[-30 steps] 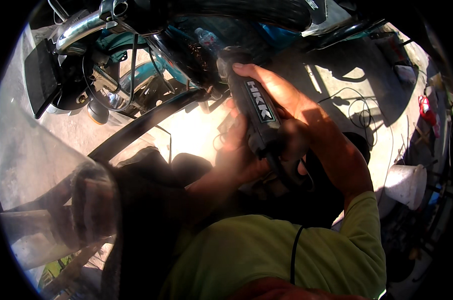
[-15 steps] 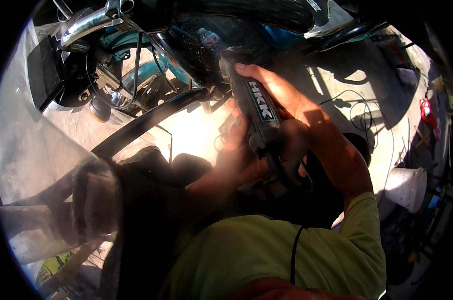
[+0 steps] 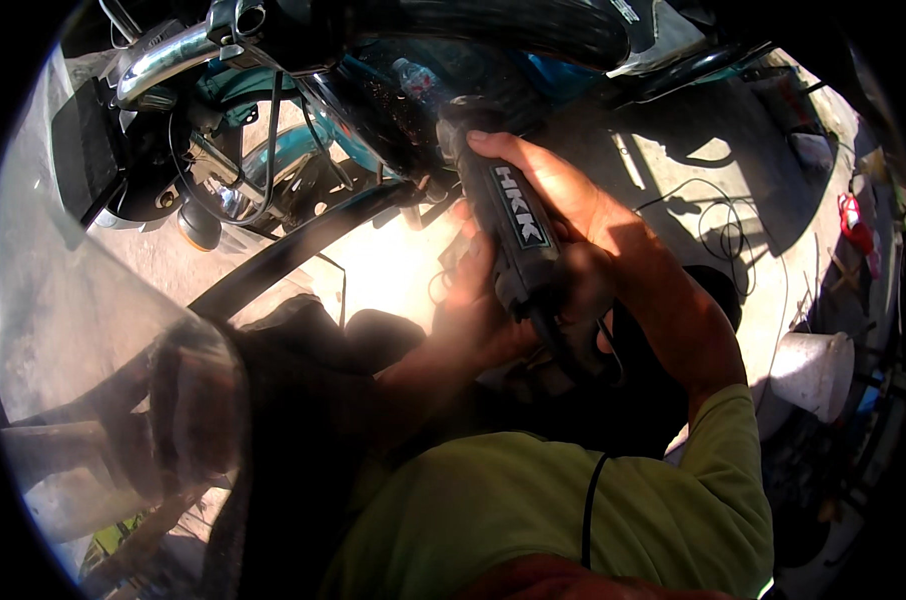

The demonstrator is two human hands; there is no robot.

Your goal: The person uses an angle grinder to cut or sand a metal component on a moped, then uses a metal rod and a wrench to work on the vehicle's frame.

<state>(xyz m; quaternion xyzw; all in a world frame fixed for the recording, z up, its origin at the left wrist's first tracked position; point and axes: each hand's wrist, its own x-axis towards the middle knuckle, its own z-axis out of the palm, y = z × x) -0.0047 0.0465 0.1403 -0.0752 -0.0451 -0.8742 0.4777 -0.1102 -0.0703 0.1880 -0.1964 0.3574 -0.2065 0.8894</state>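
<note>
A dark angle grinder [image 3: 518, 225] with a pale-lettered label slants across the middle of the view, its head [image 3: 468, 110] up against the dark frame of a motorbike-like vehicle [image 3: 358, 100]. My right hand [image 3: 563, 190] wraps the grinder's body from the right, thumb stretched along the top near the head. From the lower left, my left hand [image 3: 478, 300] reaches to the grinder's underside and grips it there; the body hides part of those fingers. Small orange specks show on the frame left of the head. The disc cannot be made out. A cord bends down from the rear end.
A black tube [image 3: 303, 250] runs diagonally at left, below a chrome bar [image 3: 168, 65] and a round lamp [image 3: 201, 222]. Inside the frame lies a clear plastic bottle [image 3: 418, 80]. At right, a coiled cable [image 3: 728, 235] lies on the floor near a white bucket [image 3: 813, 375].
The grinder and both hands have barely shifted. My grip looks the same.
</note>
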